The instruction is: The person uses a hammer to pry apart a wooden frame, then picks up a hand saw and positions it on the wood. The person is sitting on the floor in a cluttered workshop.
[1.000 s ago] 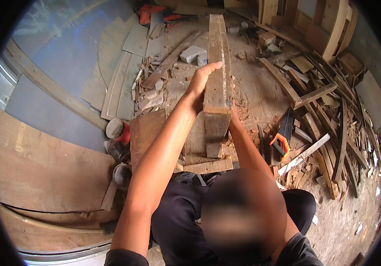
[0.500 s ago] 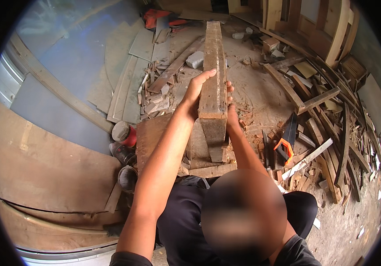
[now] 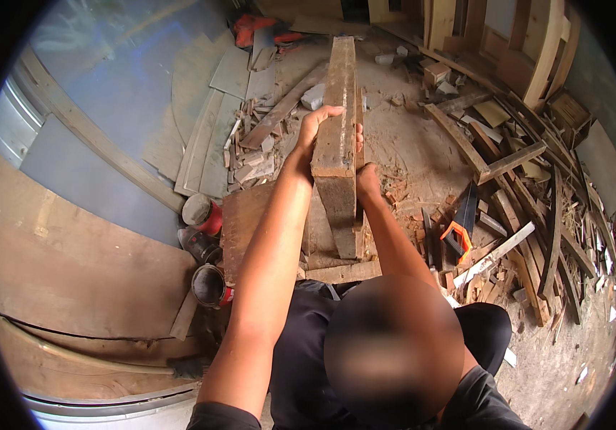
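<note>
Fingers (image 3: 359,137) of the left hand (image 3: 311,135) are clamped round the timber (image 3: 334,147), thumb laid over its top face, tips peeking out on the far side. Down to the right, nearer the body, the right hand (image 3: 368,185) curls in beside a thin strip (image 3: 359,215) along the timber's right face; whether those fingers close on the strip or only press there, you cannot tell.

And here's the relation that counts: the timber lies right between the two hands, its long axis running straight away from the body, reaching well beyond the left fingers, with the near end dropping below them between the forearms. Left hand sits farther along it, right hand is closer to that near end.

Look at the piece itself: thick, squared, weathered brown, a pale streaky line down the top, the end rough and worn.

Out right of the right fingers, a saw (image 3: 458,236) with an orange-edged handle, then a heap of scrap wood (image 3: 519,193). Left of the fingers, past the forearm, a brown board (image 3: 247,215) and a red tin (image 3: 212,218).
</note>
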Available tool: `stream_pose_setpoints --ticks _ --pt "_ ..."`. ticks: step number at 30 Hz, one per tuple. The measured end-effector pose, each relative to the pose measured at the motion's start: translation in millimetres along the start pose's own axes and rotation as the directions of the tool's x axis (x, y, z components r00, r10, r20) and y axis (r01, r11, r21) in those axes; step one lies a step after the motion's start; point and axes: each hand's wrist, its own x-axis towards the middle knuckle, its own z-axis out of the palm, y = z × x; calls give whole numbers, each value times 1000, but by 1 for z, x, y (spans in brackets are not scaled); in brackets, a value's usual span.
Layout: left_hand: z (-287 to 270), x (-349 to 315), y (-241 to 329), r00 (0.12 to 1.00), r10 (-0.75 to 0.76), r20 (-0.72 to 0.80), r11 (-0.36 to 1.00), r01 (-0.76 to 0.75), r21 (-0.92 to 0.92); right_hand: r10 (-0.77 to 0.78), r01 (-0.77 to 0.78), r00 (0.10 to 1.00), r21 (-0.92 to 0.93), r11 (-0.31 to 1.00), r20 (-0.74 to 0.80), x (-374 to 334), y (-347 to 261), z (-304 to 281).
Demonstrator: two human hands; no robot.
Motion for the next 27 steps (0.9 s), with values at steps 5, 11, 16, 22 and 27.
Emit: stream_pose_setpoints --ticks 5,11,16,22,27 --pt "1 -3 -10 996 91 -12 975 -87 205 -1 -4 999 -126 992 -40 4 21 -11" --pt "-29 -2 -37 970 239 -42 959 -229 167 -72 94 979 107 990 -191 11 -39 -68" --pt "-84 -10 -43 906 263 -333 132 308 942 -64 64 998 128 990 -9 -57 -207 -85" --pt "-44 -23 -58 804 50 -593 421 521 742 -118 117 993 -168 979 4 -32 -180 -113" --pt "-65 -39 -50 780 126 -613 451 506 735 -92 113 988 -178 978 122 -42 -165 -167"
